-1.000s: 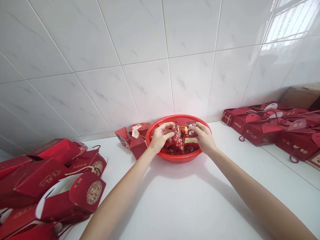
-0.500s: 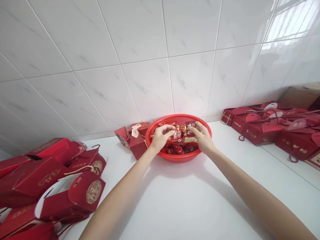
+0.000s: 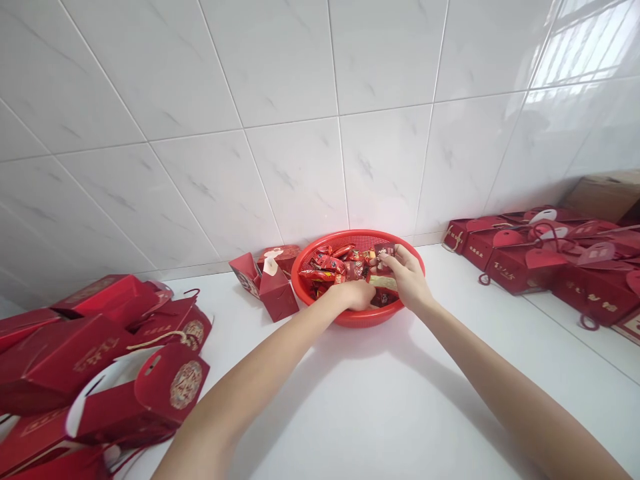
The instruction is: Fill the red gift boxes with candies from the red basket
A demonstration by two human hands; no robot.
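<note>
A red plastic basket [image 3: 360, 320] with a perforated wall stands against the tiled wall, holding several wrapped candies [image 3: 330, 263] in shiny red packets. My left hand [image 3: 357, 295] reaches down into its front part; the fingertips are hidden among the packets, so I cannot make out a hold. Over the basket's right side, my right hand [image 3: 407, 273] pinches a small dark red packet [image 3: 384, 253] with pale lettering between thumb and fingers. Below that hand lies a pale gold packet [image 3: 383, 283].
Small red boxes [image 3: 277, 293] touch the basket's left side. A pile of red gift boxes [image 3: 100, 353] with cord handles lies at left. More red gift boxes [image 3: 525, 263] stand in rows at right, beside a brown carton [image 3: 600, 193]. Everything rests on a white counter [image 3: 360, 407].
My left hand has moved from the basket's left side down and right into its front, uncovering candies at left. The right hand keeps the dark red packet in almost the same spot.
</note>
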